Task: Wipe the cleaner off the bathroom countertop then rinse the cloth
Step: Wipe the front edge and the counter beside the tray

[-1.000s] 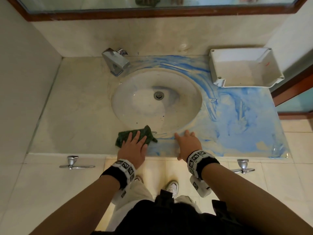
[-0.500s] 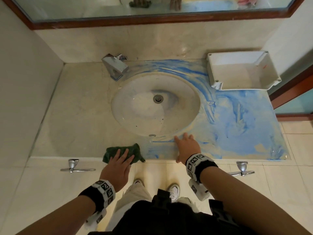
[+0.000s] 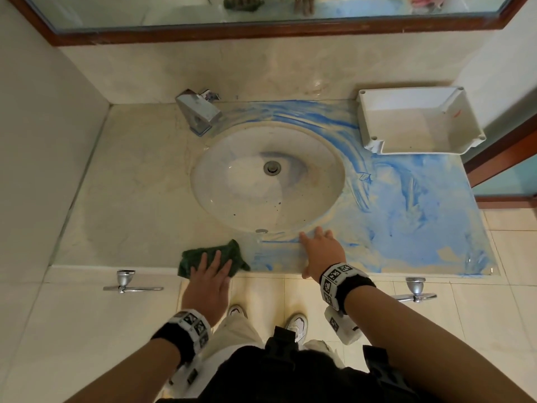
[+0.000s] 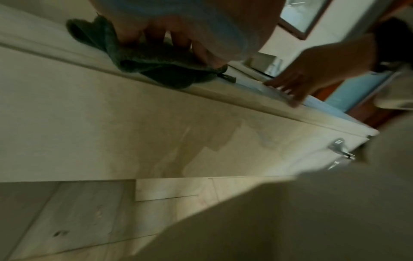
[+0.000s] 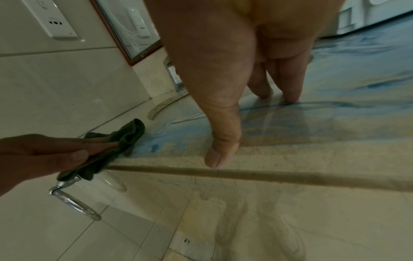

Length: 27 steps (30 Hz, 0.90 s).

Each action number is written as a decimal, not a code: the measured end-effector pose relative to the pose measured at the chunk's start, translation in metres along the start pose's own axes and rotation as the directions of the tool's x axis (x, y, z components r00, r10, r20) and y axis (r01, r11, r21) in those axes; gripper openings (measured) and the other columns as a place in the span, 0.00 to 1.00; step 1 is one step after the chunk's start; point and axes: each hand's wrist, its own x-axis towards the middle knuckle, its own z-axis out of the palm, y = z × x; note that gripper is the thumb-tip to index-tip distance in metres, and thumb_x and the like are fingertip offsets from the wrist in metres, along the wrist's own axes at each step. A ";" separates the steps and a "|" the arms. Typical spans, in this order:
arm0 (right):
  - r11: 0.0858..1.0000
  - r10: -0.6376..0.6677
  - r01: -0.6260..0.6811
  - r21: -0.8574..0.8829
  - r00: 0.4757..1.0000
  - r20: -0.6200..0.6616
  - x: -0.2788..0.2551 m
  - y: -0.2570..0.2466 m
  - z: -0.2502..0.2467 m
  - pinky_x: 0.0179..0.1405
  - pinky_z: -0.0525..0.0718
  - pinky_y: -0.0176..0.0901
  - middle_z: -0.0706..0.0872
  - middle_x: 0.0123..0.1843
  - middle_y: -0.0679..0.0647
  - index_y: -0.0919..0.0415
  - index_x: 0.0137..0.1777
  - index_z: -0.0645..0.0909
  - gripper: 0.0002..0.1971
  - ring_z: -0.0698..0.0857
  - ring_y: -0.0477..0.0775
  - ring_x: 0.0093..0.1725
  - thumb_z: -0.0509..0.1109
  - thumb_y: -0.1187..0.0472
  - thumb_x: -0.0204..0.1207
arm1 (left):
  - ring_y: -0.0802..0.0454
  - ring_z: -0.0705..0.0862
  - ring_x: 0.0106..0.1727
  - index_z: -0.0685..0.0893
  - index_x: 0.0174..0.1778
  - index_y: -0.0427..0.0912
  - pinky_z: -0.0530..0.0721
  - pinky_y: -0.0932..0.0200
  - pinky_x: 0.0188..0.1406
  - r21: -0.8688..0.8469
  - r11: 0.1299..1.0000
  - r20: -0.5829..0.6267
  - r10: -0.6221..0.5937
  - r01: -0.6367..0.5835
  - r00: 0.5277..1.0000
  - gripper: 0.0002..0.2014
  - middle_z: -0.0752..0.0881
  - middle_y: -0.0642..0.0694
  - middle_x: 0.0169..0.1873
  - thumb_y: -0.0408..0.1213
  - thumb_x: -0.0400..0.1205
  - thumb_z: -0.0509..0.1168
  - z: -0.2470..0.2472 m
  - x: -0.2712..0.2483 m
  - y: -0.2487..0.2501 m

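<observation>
A dark green cloth lies bunched at the countertop's front edge, left of the basin's front, one corner hanging over the lip. My left hand presses on it with straight, spread fingers. Blue cleaner is smeared over the countertop's right half and round the basin's back rim. My right hand rests flat on the wet counter in front of the basin, fingers straight, thumb at the edge. It holds nothing. The countertop left of the basin shows bare beige stone.
The oval sink sits mid-counter with a chrome tap at its back left. A white plastic tray stands at the back right. Chrome towel holders jut from the front panel. A wall bounds the left side; a mirror hangs above.
My left hand has slid the cloth from the basin's front rim leftward and back to the counter's front edge. The right hand has stayed where it was.
</observation>
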 end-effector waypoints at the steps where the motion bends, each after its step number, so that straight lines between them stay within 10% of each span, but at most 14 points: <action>1: 1.000 0.001 -0.001 -0.002 1.000 0.001 0.001 0.000 0.000 0.60 0.84 0.57 0.62 0.76 0.62 0.49 0.78 0.60 0.51 0.63 0.68 0.75 0.86 0.50 0.59 | 0.36 0.55 0.84 0.71 0.80 0.49 0.57 0.32 0.79 0.013 1.000 0.012 0.020 -0.020 1.000 0.33 0.62 0.46 0.83 0.52 0.82 0.35 0.006 -0.003 0.009; 6: 1.000 0.005 -0.005 -0.023 1.000 0.003 0.002 -0.002 0.000 0.61 0.83 0.57 0.63 0.76 0.63 0.49 0.79 0.59 0.51 0.65 0.69 0.75 0.85 0.48 0.59 | 0.41 0.60 0.84 0.71 0.79 0.55 0.63 0.37 0.77 0.066 0.995 -0.007 0.073 -0.072 0.997 0.30 0.63 0.50 0.82 0.52 0.84 0.37 0.003 -0.003 -0.007; 13: 1.000 -0.001 0.000 -0.025 1.000 -0.018 0.000 -0.001 0.001 0.60 0.84 0.57 0.64 0.75 0.61 0.48 0.79 0.60 0.51 0.67 0.67 0.73 0.85 0.47 0.58 | 0.39 0.50 0.85 0.63 0.84 0.50 0.56 0.36 0.82 -0.060 0.973 -0.062 -0.227 0.223 0.972 0.27 0.54 0.46 0.85 0.48 0.88 0.41 -0.017 0.013 -0.047; 21: 0.999 0.003 -0.004 -0.033 1.000 -0.010 0.001 -0.001 0.001 0.63 0.82 0.58 0.63 0.78 0.62 0.48 0.81 0.58 0.52 0.65 0.68 0.75 0.85 0.46 0.60 | 0.37 0.57 0.84 0.73 0.78 0.54 0.58 0.31 0.77 0.066 0.991 0.062 0.110 -0.114 0.992 0.30 0.63 0.49 0.83 0.53 0.84 0.38 0.007 0.001 0.028; 27: 1.000 0.000 0.000 -0.027 1.000 -0.011 0.001 0.001 0.001 0.61 0.84 0.58 0.63 0.77 0.61 0.47 0.80 0.59 0.51 0.66 0.67 0.74 0.85 0.45 0.59 | 0.45 0.51 0.86 0.66 0.81 0.58 0.55 0.37 0.82 0.111 0.980 0.065 0.159 -0.166 0.985 0.33 0.55 0.54 0.84 0.56 0.82 0.31 -0.013 0.007 -0.019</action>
